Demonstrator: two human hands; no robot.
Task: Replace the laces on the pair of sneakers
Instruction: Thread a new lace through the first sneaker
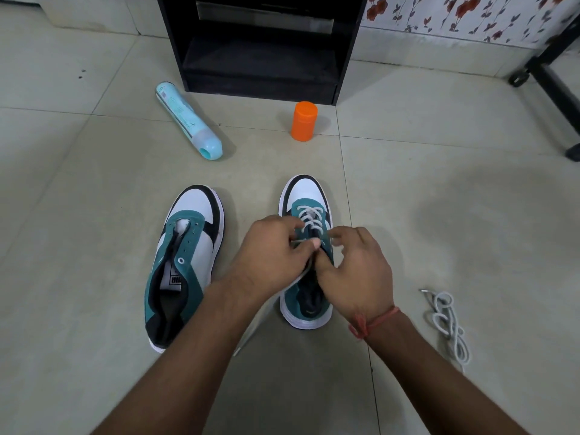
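Head view: left hand (270, 246) and right hand (354, 271) are both pinching the white lace (309, 219) over the right sneaker (306, 255), frame centre, lacing upward. Left sneaker (185, 262) is sitting unlaced beside it; spare lace (448, 324) is lying lower right on the floor. Keep both ends even, pull each cross snug before next eyelet.

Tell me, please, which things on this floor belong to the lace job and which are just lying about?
Job:
- laced sneaker, both hands on its lace: left hand, right hand
- unlaced sneaker
- loose white lace

Lying about:
- light blue bottle, on its side
- orange container, upright
- black cabinet
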